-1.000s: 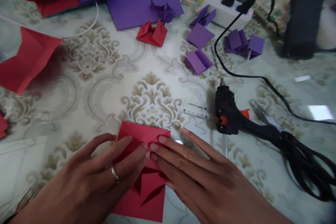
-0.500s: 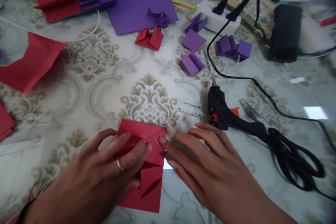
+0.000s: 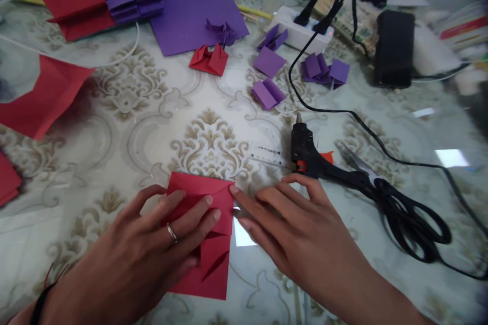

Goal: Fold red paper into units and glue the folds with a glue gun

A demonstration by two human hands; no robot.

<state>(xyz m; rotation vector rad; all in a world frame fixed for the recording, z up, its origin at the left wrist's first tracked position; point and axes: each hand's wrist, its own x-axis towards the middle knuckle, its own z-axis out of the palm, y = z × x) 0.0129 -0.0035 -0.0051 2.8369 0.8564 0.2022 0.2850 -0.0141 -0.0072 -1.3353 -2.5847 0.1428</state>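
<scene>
A partly folded red paper [image 3: 213, 264] lies on the patterned table near me. My left hand [image 3: 148, 244], with a ring on one finger, lies flat on it with fingers spread, pressing the paper down. Beside it, my right hand [image 3: 293, 228] rests flat on the table, fingers stretched out. One of its fingertips touches the paper's upper right corner. Neither hand holds anything.
A black glue gun [image 3: 305, 155], a small clear ruler [image 3: 267, 155] and black scissors [image 3: 400, 203] lie just right of my hands. Folded purple pieces [image 3: 267, 92], a small red folded piece [image 3: 208, 59], a purple sheet [image 3: 190, 20], a power strip [image 3: 301, 30] and cables are farther back. Red sheets [image 3: 41, 96] lie at left.
My right hand has slid off the red paper to its right edge, with only a fingertip left on the corner. My left hand stays pressed on the paper.
</scene>
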